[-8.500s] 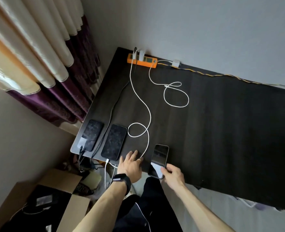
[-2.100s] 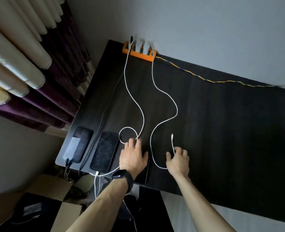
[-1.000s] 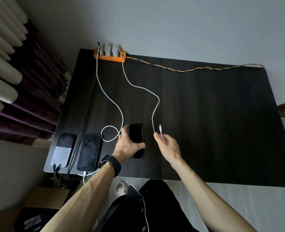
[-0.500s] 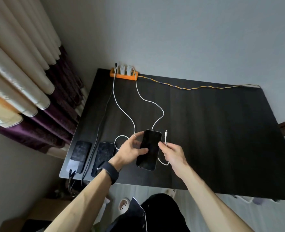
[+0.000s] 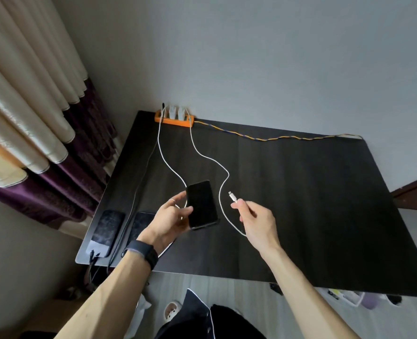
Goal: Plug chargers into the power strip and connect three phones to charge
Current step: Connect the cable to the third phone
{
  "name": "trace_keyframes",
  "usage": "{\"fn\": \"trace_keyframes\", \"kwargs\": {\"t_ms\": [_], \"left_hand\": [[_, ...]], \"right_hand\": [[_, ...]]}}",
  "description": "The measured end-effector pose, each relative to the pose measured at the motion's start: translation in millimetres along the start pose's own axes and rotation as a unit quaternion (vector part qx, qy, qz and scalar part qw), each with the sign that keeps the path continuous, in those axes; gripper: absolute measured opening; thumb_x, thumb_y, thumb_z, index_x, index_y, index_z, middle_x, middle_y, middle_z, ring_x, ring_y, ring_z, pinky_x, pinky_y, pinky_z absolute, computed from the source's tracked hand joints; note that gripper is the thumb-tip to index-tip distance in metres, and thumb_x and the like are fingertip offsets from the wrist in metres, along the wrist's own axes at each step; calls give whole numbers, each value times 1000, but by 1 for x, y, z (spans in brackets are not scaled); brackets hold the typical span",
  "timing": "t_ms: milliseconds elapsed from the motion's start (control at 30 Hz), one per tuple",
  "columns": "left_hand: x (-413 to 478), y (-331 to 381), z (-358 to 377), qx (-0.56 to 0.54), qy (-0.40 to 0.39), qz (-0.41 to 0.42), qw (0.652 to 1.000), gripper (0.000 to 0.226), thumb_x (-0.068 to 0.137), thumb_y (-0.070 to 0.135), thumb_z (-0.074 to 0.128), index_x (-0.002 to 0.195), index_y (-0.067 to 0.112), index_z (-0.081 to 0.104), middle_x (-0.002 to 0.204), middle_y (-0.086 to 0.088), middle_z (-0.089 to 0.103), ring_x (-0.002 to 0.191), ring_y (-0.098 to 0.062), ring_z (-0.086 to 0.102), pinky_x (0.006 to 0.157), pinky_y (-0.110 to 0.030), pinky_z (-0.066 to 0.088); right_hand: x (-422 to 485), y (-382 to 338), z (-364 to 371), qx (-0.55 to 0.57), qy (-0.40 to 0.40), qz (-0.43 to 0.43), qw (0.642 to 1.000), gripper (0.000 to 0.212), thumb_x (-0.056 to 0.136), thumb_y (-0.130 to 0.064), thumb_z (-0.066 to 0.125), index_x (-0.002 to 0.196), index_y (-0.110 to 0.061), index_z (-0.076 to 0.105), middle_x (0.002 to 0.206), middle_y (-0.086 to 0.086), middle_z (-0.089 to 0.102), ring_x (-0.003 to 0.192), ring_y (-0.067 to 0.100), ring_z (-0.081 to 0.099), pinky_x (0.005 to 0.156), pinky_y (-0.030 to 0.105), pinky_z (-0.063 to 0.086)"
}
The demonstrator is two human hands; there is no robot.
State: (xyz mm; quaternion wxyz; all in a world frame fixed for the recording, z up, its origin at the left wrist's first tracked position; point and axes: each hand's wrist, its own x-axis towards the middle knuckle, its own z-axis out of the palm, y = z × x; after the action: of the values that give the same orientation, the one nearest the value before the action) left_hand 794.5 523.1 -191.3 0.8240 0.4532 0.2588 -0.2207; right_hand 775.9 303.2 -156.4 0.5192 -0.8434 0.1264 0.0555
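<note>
The left grip (image 5: 170, 221) clasps the phone (image 5: 201, 204) over the counter (image 5: 300, 192), and at its three o'clock the right grip (image 5: 256, 221) pinches the plug (image 5: 232, 196), its cable (image 5: 202, 155) running to the strip (image 5: 174, 118) at twelve, likely so the two can meet in midair.

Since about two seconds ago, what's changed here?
The left hand has picked up the third phone it was covering on the table; the right hand has taken the loose white cable by its plug end and lifted it beside the phone. Unchanged: other two phones, orange power strip with chargers.
</note>
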Motion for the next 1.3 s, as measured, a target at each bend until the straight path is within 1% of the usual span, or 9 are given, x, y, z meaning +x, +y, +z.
{"fn": "trace_keyframes", "kwargs": {"t_ms": [33,133,300,533,733,933,1067,1200,1300], "left_hand": [[0,4,7,-34,-3,10,999,52,93,-12,47,134,18,56,113,-18,69,98,-31,70,74,-42,61],[-5,17,28,-95,-27,30,995,46,96,-6,44,132,17,59,99,-6,75,72,-16,73,54,-26,57],[-9,22,55,-171,-12,34,985,34,95,-2,48,122,14,61,94,-2,64,83,-12,60,59,-25,59],[-12,10,80,-202,65,15,977,46,96,-4,51,141,3,45,117,-13,59,108,-20,59,57,-28,61],[-17,-2,89,-206,65,-14,976,50,95,-3,51,144,0,43,108,-19,67,74,-22,75,53,-26,59],[-17,-9,101,-202,62,-2,977,47,93,-6,54,139,0,44,85,-18,75,76,-25,76,59,-28,61],[-18,-11,106,-199,70,8,977,44,92,-8,53,134,0,44,83,-20,75,74,-27,76,58,-29,60],[-18,-10,107,-193,76,14,978,33,92,-9,52,124,1,48,78,-18,75,71,-26,76,56,-29,60],[-16,-10,107,-186,74,15,980,22,93,-10,51,111,2,52,76,-16,75,69,-25,76,57,-30,61]], "right_hand": [[-2,-3,-7,7,16,-23,1000,30,95,-45,53,78,-33,75,56,-12,58,50,4,47,47,18,36],[-11,-10,-19,26,53,-81,995,27,90,-47,57,77,-29,73,59,-8,62,52,11,50,47,17,37],[-23,-13,-31,55,56,-107,991,21,91,-39,62,78,-29,75,62,-7,65,54,6,54,50,17,40],[-26,-7,-42,75,53,-106,990,23,95,-31,63,75,-25,74,63,-9,67,52,11,50,48,20,38],[-27,0,-50,84,63,-108,989,30,95,-25,64,69,-11,68,51,-13,55,46,4,41,46,10,30],[-25,2,-50,81,53,-122,988,29,99,-24,58,72,-15,67,55,-16,58,46,4,45,46,9,31],[-23,6,-51,65,60,-114,989,6,97,-25,62,100,-25,67,79,-14,68,75,1,63,63,7,43],[-22,14,-53,-3,104,-192,976,7,97,-16,63,98,-15,69,90,-8,70,84,7,66,68,11,49],[-21,19,-51,-51,103,-173,978,18,100,-26,56,91,-16,67,84,-9,70,76,9,63,61,14,45]]}}
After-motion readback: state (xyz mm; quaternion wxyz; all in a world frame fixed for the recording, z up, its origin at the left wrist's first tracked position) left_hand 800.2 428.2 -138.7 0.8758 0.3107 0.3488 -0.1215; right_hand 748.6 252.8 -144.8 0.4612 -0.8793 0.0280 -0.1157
